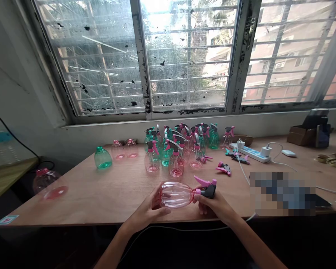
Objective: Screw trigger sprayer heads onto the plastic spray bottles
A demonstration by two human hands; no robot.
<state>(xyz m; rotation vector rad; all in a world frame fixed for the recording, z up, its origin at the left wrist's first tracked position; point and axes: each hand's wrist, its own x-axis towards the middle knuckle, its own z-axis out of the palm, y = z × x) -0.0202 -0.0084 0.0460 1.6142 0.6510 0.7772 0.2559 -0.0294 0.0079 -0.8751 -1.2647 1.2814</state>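
A clear pink spray bottle (177,194) lies on its side above the near edge of the wooden table (112,190). My left hand (147,211) is closed round the bottle's base. My right hand (212,204) is closed on the grey and pink trigger head (207,188) fitted at the bottle's neck. Behind it stand several finished pink and green spray bottles (177,149) in a cluster.
Uncapped bottles, one green (102,158) and two pink (124,148), stand at the back left. Loose trigger heads (224,168) lie right of the cluster, by a white power strip (252,152) with cables. A cardboard box (302,135) sits far right. Another pink bottle (46,181) lies at the left edge.
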